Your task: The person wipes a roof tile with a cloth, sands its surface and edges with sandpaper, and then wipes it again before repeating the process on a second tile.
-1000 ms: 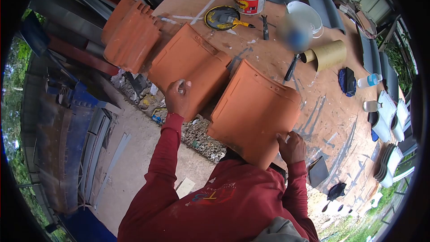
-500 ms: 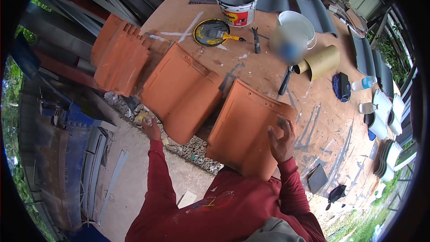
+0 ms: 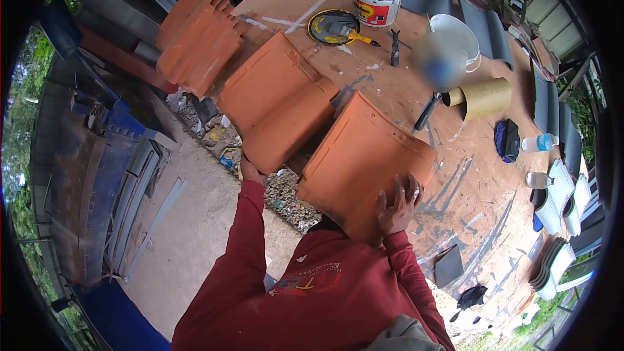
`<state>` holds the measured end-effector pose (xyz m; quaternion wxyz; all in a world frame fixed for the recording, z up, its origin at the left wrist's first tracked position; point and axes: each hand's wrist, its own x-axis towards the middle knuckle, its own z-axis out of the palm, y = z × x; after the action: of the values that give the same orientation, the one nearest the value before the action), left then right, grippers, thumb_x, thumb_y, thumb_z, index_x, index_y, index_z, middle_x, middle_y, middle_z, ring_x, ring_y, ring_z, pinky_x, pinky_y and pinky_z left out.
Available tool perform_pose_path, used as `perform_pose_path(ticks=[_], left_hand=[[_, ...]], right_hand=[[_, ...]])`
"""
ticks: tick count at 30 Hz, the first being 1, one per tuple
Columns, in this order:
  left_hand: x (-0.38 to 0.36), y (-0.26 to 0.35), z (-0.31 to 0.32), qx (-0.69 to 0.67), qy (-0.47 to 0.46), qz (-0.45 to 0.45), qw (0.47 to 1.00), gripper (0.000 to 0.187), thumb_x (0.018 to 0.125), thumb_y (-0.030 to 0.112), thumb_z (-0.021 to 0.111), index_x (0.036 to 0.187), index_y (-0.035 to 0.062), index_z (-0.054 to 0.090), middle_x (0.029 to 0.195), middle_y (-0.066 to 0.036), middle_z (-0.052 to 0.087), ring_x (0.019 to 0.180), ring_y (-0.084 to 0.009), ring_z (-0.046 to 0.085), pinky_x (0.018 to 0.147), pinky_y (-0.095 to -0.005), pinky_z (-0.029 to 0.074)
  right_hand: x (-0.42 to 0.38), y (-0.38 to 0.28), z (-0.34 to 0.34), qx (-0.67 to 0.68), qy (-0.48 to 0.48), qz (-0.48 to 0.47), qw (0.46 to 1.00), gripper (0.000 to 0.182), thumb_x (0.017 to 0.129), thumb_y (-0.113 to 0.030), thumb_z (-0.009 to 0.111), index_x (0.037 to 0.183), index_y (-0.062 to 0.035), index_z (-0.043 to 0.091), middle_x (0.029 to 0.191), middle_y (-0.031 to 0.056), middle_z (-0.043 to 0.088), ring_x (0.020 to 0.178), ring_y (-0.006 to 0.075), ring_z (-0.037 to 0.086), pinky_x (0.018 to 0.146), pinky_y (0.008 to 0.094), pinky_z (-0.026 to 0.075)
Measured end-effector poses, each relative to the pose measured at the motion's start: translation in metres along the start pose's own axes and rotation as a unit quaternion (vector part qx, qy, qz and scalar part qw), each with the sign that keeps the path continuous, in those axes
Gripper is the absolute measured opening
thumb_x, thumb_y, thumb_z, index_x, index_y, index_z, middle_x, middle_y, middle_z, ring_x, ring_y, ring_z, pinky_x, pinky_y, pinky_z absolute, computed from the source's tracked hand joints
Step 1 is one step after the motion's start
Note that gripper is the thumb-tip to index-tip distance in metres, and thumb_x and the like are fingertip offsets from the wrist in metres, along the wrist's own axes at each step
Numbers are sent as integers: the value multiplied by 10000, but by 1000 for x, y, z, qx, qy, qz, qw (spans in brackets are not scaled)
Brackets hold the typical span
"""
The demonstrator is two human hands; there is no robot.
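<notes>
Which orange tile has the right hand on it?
The orange tile nearest the red shirt, under the spread right hand. The left hand is at the middle tile; no hand is on the stack.

Along the near edge of the table [image 3: 481, 221], left to right: stack [image 3: 198, 39], left tile [image 3: 279, 101], right tile [image 3: 364, 162]. The left hand [image 3: 252, 171] is at the left tile's near end, the right hand [image 3: 396, 208] on the right tile. Behind the tiles, a lid [image 3: 325, 26] bearing a brush [image 3: 363, 38], the bucket [image 3: 376, 6] behind and right of it; farther right, the pail [image 3: 463, 36], with the roll [image 3: 491, 99] before it and two bottles [image 3: 538, 143] to the roll's right.
</notes>
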<state>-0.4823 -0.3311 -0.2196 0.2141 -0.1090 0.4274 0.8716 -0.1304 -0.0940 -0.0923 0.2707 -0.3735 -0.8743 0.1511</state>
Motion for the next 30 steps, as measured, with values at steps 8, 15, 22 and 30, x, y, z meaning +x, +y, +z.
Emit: perform_pose_path(ticks=[8, 15, 22, 30], left_hand=[[-50, 46, -18, 296, 166, -14, 941, 434, 1058, 458, 558, 1309, 107, 606, 1168, -84, 680, 981, -213, 630, 839, -352, 508], [-14, 123, -1, 630, 52, 264, 728, 503, 952, 305, 729, 1340, 0, 632, 1210, -114, 701, 1071, -272, 663, 960, -392, 508], [142, 154, 70, 658, -23, 422, 623, 608, 901, 308, 767, 1356, -50, 582, 1270, -275, 651, 1200, -421, 620, 1082, -495, 458], [236, 155, 150, 699, -242, 308, 598, 522, 858, 286, 810, 1259, -20, 676, 1232, -230, 682, 1148, -409, 656, 992, -474, 528]], right_hand=[[9, -21, -20, 159, 0, 7, 987, 545, 850, -155, 757, 1364, -46, 612, 1385, 207, 572, 1285, 439, 522, 1111, 542, 411], [15, -119, -22, 673, -402, 206, 586, 545, 994, -200, 717, 1428, 60, 514, 1156, 153, 684, 1010, 175, 671, 859, 339, 564], [41, -220, 107, 539, -412, 370, 634, 1001, 904, -374, 769, 1533, 173, 215, 1285, 222, 621, 1175, 265, 617, 1025, 368, 496], [61, -229, 191, 518, -159, 442, 715, 762, 865, -273, 781, 1410, 73, 377, 1271, 233, 637, 1184, 303, 631, 1043, 394, 494]])
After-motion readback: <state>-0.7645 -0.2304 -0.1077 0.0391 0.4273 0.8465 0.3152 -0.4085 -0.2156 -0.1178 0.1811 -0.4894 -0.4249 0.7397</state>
